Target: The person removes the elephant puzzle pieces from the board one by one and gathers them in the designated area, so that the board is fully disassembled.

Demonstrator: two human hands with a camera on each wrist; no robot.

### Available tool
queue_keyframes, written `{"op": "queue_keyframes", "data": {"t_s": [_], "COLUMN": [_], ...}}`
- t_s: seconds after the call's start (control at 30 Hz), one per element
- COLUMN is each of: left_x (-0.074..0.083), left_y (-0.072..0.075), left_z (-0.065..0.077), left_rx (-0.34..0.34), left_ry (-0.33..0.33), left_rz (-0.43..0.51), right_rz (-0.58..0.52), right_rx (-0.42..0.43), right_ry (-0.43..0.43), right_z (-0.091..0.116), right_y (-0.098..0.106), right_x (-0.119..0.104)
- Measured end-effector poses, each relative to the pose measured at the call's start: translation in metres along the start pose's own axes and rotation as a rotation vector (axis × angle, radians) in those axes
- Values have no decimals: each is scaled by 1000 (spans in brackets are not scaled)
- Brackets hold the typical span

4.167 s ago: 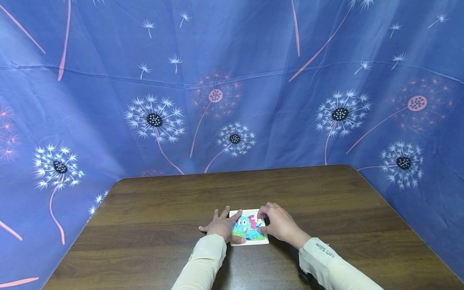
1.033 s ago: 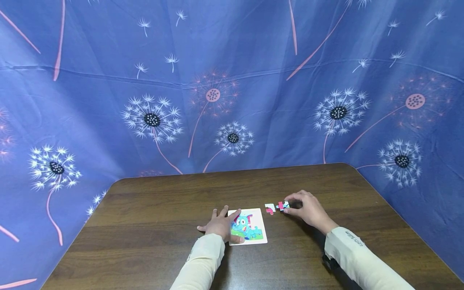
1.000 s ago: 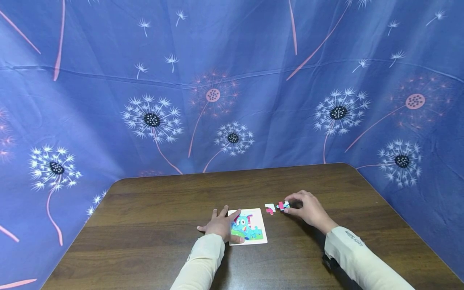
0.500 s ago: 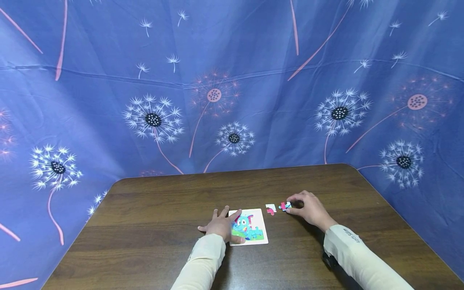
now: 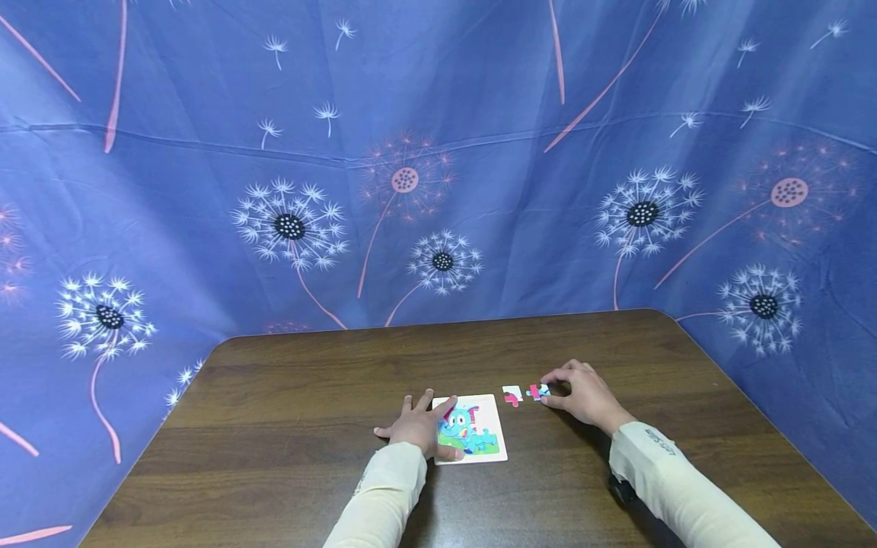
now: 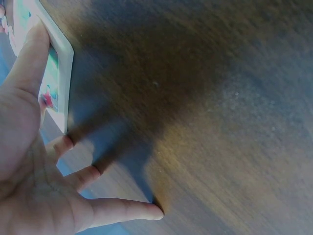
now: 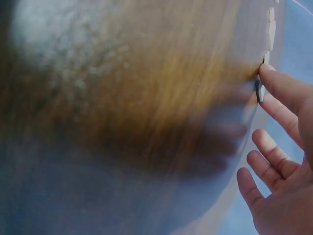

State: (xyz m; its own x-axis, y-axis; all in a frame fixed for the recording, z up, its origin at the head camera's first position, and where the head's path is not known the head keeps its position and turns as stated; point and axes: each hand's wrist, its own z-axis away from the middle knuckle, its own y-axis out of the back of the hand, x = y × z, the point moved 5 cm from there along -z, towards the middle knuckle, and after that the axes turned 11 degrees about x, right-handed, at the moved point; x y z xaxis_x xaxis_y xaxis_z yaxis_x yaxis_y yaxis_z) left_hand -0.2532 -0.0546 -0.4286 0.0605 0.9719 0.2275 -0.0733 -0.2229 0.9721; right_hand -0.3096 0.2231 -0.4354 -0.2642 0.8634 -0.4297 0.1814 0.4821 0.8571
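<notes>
A square jigsaw board (image 5: pixel 488 413) with a blue cartoon animal lies on the table, its upper right part bare and pale. My left hand (image 5: pixel 414 428) rests spread on the board's left side, the thumb along its lower edge; in the left wrist view the thumb (image 6: pixel 30 61) lies over the rim. Right of the board, my right hand (image 5: pixel 584 394) pinches a red and blue puzzle piece (image 5: pixel 537 392) between thumb and index finger, down at the table. Beside it lies a white and red puzzle piece (image 5: pixel 512 394). In the right wrist view the pieces appear edge-on.
The brown wooden table (image 5: pixel 308 396) stretches around the board on all sides. Behind it and at both sides hangs a blue cloth (image 5: pixel 521 251) with dandelion prints. A small black device (image 5: pixel 620 489) sits under the right sleeve.
Since the oldest frame my right hand has moved from the board to the right, and two puzzle pieces now lie off it. Over the last second the pinched piece has barely shifted.
</notes>
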Motion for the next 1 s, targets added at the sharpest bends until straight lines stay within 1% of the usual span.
{"op": "queue_keyframes", "data": {"t_s": [0.43,0.6,0.77,1.0], "left_x": [-2,-2,-2,-2], "left_y": [-6,-6,-6,-6], "left_z": [-3,-3,-3,-4], "left_rx": [13,10,2,-4], "left_ry": [-4,-5,-1,2], "left_rz": [-3,-10,-1,0], "right_rz": [20,15,-1,-45], "right_rx": [-5,11,49,48], "right_ry": [27,38,54,7], "right_z": [-1,2,7,12], "right_y": [0,0,4,7], "right_x": [1,0,-3,-11]}}
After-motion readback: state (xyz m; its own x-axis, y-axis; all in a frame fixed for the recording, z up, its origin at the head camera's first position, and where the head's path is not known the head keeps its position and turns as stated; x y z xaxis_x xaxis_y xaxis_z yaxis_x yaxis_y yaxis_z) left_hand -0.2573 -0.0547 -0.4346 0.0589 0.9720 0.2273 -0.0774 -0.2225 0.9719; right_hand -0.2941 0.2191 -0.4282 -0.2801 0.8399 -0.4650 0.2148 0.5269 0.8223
